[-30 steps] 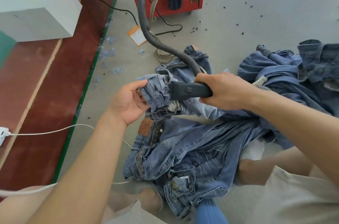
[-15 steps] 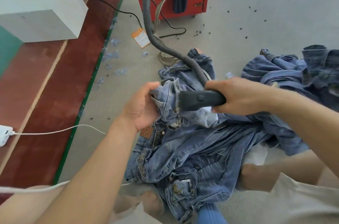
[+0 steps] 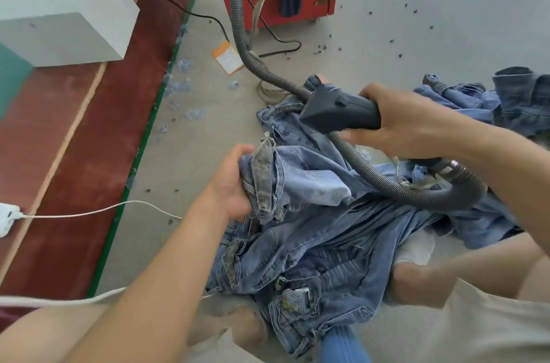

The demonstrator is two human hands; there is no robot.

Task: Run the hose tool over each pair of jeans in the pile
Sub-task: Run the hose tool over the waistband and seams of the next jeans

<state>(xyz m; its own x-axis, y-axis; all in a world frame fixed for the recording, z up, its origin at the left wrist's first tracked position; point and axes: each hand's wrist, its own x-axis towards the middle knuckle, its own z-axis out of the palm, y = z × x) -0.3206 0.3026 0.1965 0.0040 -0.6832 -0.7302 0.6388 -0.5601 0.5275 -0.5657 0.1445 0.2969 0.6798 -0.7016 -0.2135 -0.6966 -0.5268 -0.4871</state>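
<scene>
Nozzle lifted off the denim, between passes.
Your right hand [image 3: 407,118] wraps the dark plastic hose nozzle [image 3: 339,111]; your left hand [image 3: 235,184] bunches the waistband of faded blue jeans [image 3: 312,181] on your lap. Next: bring the nozzle back down. One tool; pairs tangled, count unclear.

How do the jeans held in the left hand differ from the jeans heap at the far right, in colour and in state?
The held jeans are light, faded blue; the far-right jeans heap looks darker. The left hand grips the held jeans by a bunched edge and lifts them beside the hose tool in the right hand; the heap lies untouched on the floor. Both are crumpled denim.
</scene>
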